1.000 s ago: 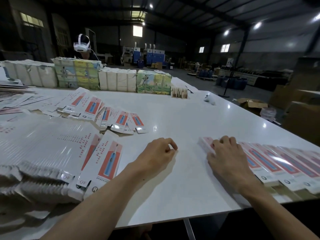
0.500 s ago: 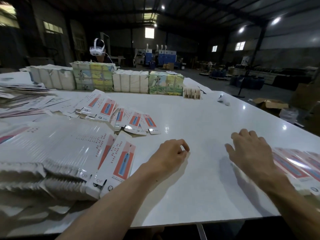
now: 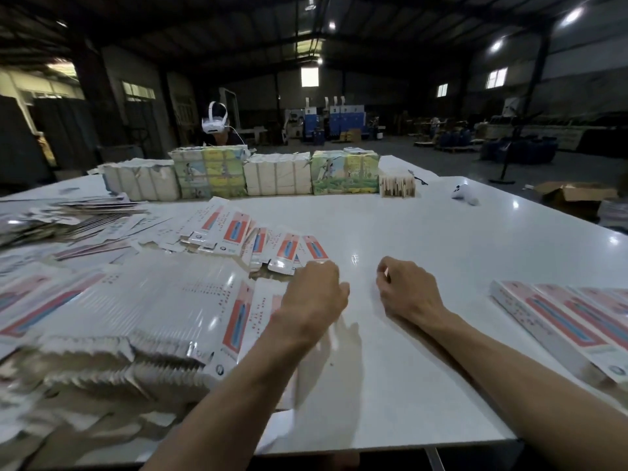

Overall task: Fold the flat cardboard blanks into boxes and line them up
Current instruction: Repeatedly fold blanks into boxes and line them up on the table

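from where i stand, both bare arms reach out over the white table [image 3: 424, 232]. the left hand [image 3: 312, 297] sits at about 10 o'clock from the right hand [image 3: 407, 294], fingers curled, right at the edge of the big stack of flat blanks [image 3: 136, 311] that fills the 8 to 9 o'clock side. a pale blurred sheet [image 3: 326, 355] lies under its wrist; i cannot tell if the hand grips it. the right hand rests on the bare tabletop, loosely curled, nothing in it. a smaller fan of blanks [image 3: 258, 239] lies at 11 o'clock, just beyond the left knuckles. the folded boxes [image 3: 560, 317] lie side by side at 3 to 4 o'clock, well apart from both hands. tied bundles [image 3: 278, 178] line the far edge at 12 o'clock, a person in a white headset [image 3: 214, 122] behind them.
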A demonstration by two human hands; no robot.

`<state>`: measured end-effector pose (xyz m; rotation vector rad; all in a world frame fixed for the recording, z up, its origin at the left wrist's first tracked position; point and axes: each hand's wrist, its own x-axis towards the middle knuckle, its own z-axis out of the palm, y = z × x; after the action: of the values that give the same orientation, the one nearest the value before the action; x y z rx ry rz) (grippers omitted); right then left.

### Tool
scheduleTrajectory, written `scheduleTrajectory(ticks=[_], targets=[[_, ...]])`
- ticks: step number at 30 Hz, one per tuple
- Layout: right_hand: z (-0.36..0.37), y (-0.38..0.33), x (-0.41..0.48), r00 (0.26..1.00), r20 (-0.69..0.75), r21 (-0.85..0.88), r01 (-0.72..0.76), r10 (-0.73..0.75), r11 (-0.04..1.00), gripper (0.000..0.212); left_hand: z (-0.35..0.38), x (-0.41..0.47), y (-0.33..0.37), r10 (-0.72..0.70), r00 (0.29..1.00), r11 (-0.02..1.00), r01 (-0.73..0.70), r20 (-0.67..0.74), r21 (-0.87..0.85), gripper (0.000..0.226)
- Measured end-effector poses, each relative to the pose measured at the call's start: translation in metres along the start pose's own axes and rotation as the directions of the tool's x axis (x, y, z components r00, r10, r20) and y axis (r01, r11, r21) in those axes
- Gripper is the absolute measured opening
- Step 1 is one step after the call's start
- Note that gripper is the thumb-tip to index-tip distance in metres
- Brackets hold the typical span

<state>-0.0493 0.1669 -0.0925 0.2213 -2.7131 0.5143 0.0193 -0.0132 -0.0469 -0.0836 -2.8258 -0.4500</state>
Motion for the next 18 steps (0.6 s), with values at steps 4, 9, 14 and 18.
scheduleTrajectory(ticks=[4,9,14,18], targets=[[0.004,0.001,-0.001,0.999,0.027,0.040,0.024,-0.025,0.999,0.017,-0.033,-0.026,-0.021,-0.225,0.973,0.910,0.195,0.043,0.367,0.052],[0.004,0.005,0.001,0.999,0.040,0.108,0.018,-0.022,0.994,0.019,-0.047,-0.042,-0.021,-0.377,0.910,0.813,0.237,0.171,0.532,0.070],[0.003,0.009,0.001,0.999,0.052,0.185,-0.003,-0.006,0.983,0.020,-0.046,-0.032,-0.029,-0.411,0.882,0.827,0.255,0.231,0.501,0.077],[0.001,0.010,0.000,0.998,0.058,0.234,-0.017,0.003,0.972,0.022,-0.047,-0.025,-0.042,-0.407,0.863,0.872,0.268,0.301,0.410,0.078]])
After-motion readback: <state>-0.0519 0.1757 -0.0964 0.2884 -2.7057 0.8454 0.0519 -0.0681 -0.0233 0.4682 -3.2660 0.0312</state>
